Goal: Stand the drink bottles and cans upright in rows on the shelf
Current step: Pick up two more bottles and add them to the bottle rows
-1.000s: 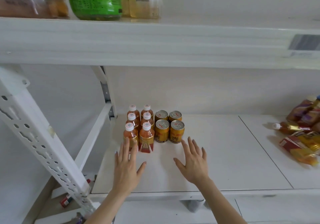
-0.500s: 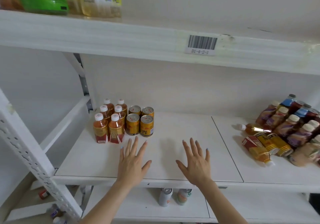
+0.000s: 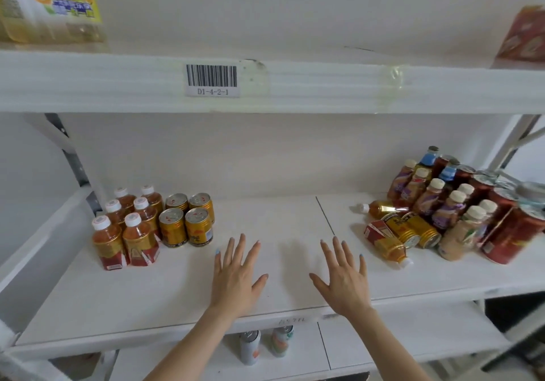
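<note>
On the left of the white shelf (image 3: 182, 298) stand several amber tea bottles (image 3: 138, 240) with white caps, in two rows, beside several upright gold cans (image 3: 185, 223). At the right lies a loose pile: a tea bottle on its side (image 3: 379, 209), another lying tea bottle (image 3: 386, 246) and two gold cans on their sides (image 3: 413, 230), next to upright milk-tea bottles (image 3: 439, 200) and red cans (image 3: 513, 233). My left hand (image 3: 236, 274) and my right hand (image 3: 343, 277) hover over the shelf's middle, fingers spread, holding nothing.
The shelf above (image 3: 265, 85) carries a barcode label (image 3: 211, 79), a yellow drink pack (image 3: 50, 3) at left and a red carton (image 3: 525, 38) at right. Two cans (image 3: 265, 345) stand on the shelf below. White frame posts flank both sides.
The view has swung right, bringing the pile at the right fully into sight. Both hands have drifted right along the shelf front, still spread and empty.
</note>
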The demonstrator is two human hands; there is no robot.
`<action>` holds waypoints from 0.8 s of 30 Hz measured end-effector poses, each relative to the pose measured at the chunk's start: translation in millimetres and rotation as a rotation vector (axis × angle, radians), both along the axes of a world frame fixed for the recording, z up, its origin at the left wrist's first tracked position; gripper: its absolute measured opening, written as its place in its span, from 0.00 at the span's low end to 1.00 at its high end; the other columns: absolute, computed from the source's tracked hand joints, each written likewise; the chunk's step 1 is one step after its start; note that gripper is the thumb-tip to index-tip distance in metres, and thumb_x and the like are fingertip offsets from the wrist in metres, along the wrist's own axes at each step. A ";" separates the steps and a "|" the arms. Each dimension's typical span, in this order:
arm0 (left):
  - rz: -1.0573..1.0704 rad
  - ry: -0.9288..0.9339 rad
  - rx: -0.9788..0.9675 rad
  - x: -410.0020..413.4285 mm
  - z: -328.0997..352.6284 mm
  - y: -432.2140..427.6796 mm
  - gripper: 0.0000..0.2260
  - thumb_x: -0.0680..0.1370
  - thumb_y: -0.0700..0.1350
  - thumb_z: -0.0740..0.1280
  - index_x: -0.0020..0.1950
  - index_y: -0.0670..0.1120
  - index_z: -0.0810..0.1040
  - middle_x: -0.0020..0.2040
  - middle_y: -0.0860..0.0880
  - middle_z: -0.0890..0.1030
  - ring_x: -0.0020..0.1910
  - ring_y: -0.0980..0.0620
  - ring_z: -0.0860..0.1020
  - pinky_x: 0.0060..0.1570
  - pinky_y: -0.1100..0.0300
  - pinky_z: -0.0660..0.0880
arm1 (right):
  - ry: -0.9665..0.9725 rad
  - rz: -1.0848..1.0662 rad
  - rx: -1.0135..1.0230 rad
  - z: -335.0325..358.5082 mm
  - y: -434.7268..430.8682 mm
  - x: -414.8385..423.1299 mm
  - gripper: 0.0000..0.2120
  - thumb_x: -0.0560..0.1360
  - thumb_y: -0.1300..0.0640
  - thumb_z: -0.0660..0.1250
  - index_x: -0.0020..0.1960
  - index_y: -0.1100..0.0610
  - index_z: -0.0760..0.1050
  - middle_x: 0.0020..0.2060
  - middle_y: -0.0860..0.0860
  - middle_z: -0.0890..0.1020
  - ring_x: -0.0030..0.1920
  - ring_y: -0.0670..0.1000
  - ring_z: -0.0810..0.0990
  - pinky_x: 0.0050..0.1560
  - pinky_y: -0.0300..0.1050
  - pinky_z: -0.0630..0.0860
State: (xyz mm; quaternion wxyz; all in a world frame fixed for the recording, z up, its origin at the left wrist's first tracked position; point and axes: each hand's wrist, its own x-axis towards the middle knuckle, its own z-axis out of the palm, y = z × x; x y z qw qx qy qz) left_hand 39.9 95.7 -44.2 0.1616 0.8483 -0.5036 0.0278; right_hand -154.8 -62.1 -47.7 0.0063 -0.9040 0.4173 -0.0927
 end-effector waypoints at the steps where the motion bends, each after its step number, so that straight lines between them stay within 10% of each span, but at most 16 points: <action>1: -0.002 0.007 -0.009 -7.6 0.1 -8.9 0.32 0.78 0.61 0.58 0.78 0.55 0.51 0.80 0.47 0.47 0.78 0.43 0.44 0.74 0.42 0.46 | 0.005 0.000 0.001 0.0 -9.2 -6.8 0.37 0.74 0.30 0.47 0.77 0.45 0.40 0.78 0.50 0.46 0.78 0.53 0.43 0.74 0.60 0.45; 24: -0.157 0.014 0.042 -152.3 -0.7 -168.6 0.32 0.79 0.60 0.56 0.78 0.56 0.45 0.80 0.49 0.42 0.78 0.47 0.40 0.75 0.46 0.43 | -0.078 -0.065 -0.013 5.6 -147.2 -152.7 0.37 0.74 0.30 0.49 0.77 0.46 0.48 0.78 0.50 0.54 0.77 0.54 0.51 0.74 0.60 0.53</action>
